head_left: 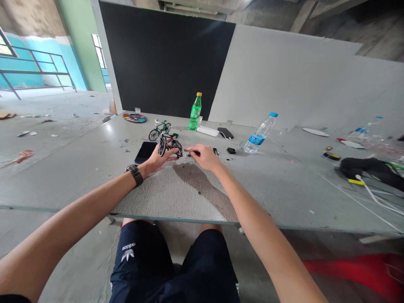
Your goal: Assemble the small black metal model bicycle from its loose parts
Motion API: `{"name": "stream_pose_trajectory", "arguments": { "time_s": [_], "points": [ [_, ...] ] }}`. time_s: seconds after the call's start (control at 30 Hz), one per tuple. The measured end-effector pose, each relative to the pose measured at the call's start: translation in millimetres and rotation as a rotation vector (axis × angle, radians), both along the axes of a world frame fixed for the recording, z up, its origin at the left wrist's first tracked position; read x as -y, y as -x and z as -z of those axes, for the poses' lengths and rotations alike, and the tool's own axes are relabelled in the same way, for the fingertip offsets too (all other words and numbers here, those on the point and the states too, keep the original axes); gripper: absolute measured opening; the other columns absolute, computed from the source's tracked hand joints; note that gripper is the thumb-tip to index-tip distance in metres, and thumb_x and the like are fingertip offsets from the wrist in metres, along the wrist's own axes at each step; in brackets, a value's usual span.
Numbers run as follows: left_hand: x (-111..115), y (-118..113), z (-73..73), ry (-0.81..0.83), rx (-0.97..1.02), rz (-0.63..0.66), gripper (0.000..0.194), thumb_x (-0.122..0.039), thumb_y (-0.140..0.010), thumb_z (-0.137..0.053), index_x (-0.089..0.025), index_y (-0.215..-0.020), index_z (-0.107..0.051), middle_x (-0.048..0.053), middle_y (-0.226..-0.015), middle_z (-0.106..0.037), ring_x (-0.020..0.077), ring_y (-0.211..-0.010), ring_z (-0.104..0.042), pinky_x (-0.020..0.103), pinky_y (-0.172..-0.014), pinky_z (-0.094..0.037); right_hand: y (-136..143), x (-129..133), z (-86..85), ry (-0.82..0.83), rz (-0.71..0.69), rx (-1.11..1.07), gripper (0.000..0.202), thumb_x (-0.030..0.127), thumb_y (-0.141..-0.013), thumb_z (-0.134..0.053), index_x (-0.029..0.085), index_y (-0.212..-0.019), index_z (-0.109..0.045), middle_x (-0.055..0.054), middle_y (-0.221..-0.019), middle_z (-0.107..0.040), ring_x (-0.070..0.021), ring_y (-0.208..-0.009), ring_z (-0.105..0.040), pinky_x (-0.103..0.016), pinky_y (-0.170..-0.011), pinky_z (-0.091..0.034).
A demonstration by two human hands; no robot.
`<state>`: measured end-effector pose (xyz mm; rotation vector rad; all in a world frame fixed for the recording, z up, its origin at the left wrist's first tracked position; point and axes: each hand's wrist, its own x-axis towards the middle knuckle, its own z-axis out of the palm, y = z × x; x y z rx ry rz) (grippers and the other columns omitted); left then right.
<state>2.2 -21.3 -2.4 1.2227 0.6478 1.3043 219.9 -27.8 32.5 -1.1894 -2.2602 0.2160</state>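
Note:
My left hand point(159, 160), a watch at its wrist, holds a small black model bicycle point(170, 145) tilted above the table. Just right of its rear wheel is my right hand point(202, 155), fingers pinched together around something thin and dark, too small to name. A gap shows between those fingertips and the wheel. Behind them a green model bicycle point(160, 130) stands upright on the table. Beside my left hand lies a dark phone point(145, 152). Several tiny parts lie near my right hand, among them a small black piece point(231, 150).
On the grey table point(259, 189) stand a green bottle point(195, 112) and a clear water bottle point(260, 134). A white power bank point(207, 131) is cabled to a black phone point(226, 133). A coloured palette point(135, 118) lies back left; tape point(332, 156) and cables lie right.

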Motion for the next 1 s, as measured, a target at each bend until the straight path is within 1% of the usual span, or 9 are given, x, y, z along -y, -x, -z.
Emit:
{"name": "stream_pose_trajectory", "arguments": {
  "time_s": [0.07,0.2,0.27,0.4,0.63,0.83,1.0],
  "points": [
    [1,-1,-0.1,-0.021,-0.03,0.019,0.061,-0.024,-0.079,-0.079,-0.02,-0.134,-0.054,0.013,-0.124,-0.065,0.0271,-0.112,-0.066,0.045,-0.092,-0.058,1,-1,1.4,-0.005,0.026,-0.02,0.033,0.016,-0.095,-0.051,0.022,-0.115,-0.077,-0.007,-0.111,-0.077,-0.0196,-0.096,-0.068,-0.032,-0.084,-0.048],
    [4,-1,-3.8,-0.035,-0.076,0.082,0.067,-0.024,-0.076,-0.082,-0.019,-0.137,-0.054,0.008,-0.108,-0.066,0.0213,-0.093,-0.069,0.046,-0.091,-0.059,4,-1,4.5,0.029,0.068,-0.043,0.033,0.017,-0.094,-0.05,0.023,-0.113,-0.078,-0.006,-0.105,-0.077,-0.0174,-0.084,-0.067,-0.029,-0.077,-0.046],
    [6,-1,-6.3,-0.032,-0.078,0.09,0.068,-0.024,-0.075,-0.083,-0.019,-0.136,-0.055,0.005,-0.102,-0.065,0.0202,-0.09,-0.069,0.045,-0.09,-0.058,5,0,5.4,0.038,0.067,-0.047,0.034,0.018,-0.094,-0.05,0.023,-0.113,-0.078,-0.005,-0.102,-0.078,-0.0168,-0.081,-0.066,-0.029,-0.076,-0.045],
    [9,-1,-8.9,-0.033,-0.088,0.087,0.065,-0.022,-0.075,-0.082,-0.019,-0.134,-0.056,0.005,-0.1,-0.066,0.0221,-0.095,-0.069,0.042,-0.091,-0.057,7,0,5.6,0.03,0.064,-0.043,0.034,0.017,-0.094,-0.05,0.024,-0.112,-0.078,-0.005,-0.102,-0.077,-0.0177,-0.085,-0.066,-0.029,-0.079,-0.045],
    [11,-1,-8.9,-0.042,-0.11,0.048,0.062,-0.021,-0.074,-0.083,-0.02,-0.131,-0.058,0.007,-0.108,-0.067,0.0225,-0.098,-0.069,0.04,-0.092,-0.058,9,1,5.1,0.024,0.072,-0.022,0.034,0.016,-0.094,-0.049,0.025,-0.111,-0.078,-0.005,-0.104,-0.078,-0.0197,-0.091,-0.068,-0.03,-0.083,-0.046],
    [8,-4,-4.5,-0.072,-0.132,0.025,0.071,-0.021,-0.066,-0.088,-0.019,-0.131,-0.058,0.011,-0.117,-0.067,0.0256,-0.102,-0.067,0.043,-0.089,-0.059,16,5,3.8,0.056,0.115,-0.037,0.032,0.017,-0.095,-0.05,0.024,-0.11,-0.079,-0.005,-0.108,-0.078,-0.0208,-0.094,-0.07,-0.031,-0.086,-0.047],
    [9,-5,-5.2,-0.104,-0.166,-0.002,0.07,-0.019,-0.061,-0.091,-0.018,-0.126,-0.063,0.011,-0.11,-0.069,0.0308,-0.108,-0.066,0.044,-0.09,-0.059,19,6,4.6,0.084,0.129,-0.058,0.03,0.018,-0.095,-0.051,0.023,-0.107,-0.079,-0.006,-0.108,-0.078,-0.022,-0.096,-0.071,-0.032,-0.085,-0.049]
  ]
}}
